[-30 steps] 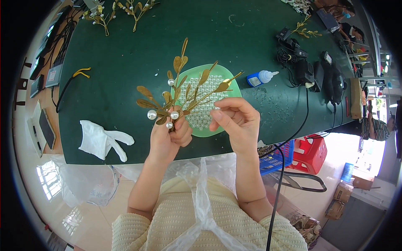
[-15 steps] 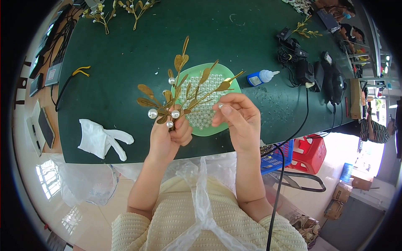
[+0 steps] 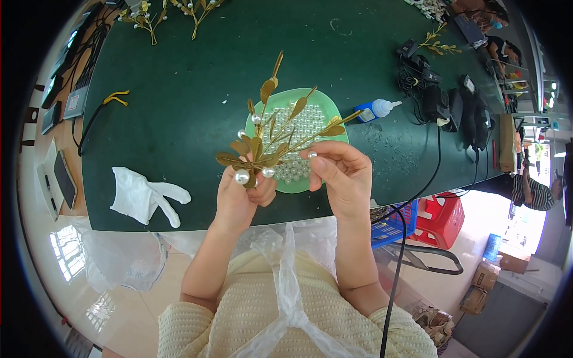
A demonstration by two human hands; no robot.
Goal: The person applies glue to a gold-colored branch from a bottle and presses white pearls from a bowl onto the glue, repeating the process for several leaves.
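Note:
My left hand (image 3: 242, 194) is closed around the base of a gold leaf branch (image 3: 256, 146) that carries several white pearl beads. The branch fans out above the fist, its longer stems reaching up and to the right. In a pinch between thumb and fingertips, my right hand (image 3: 343, 176) holds a single pearl bead (image 3: 312, 154), close to the branch's right-hand stems. Below both hands sits a light green plate (image 3: 327, 107) filled with loose pearl beads (image 3: 292, 172), partly covered by the leaves and fingers.
A blue glue bottle (image 3: 375, 110) lies right of the plate. White gloves (image 3: 140, 197) lie at the left front; yellow-handled pliers (image 3: 115, 98) are farther left. Black adapters and cables (image 3: 433, 98) crowd the right. More gold branches (image 3: 146, 22) lie at the back.
My left hand has tilted and turned the branch, so its leaves and stems have shifted to the right. The right hand keeps its pinch on the bead and has hardly moved.

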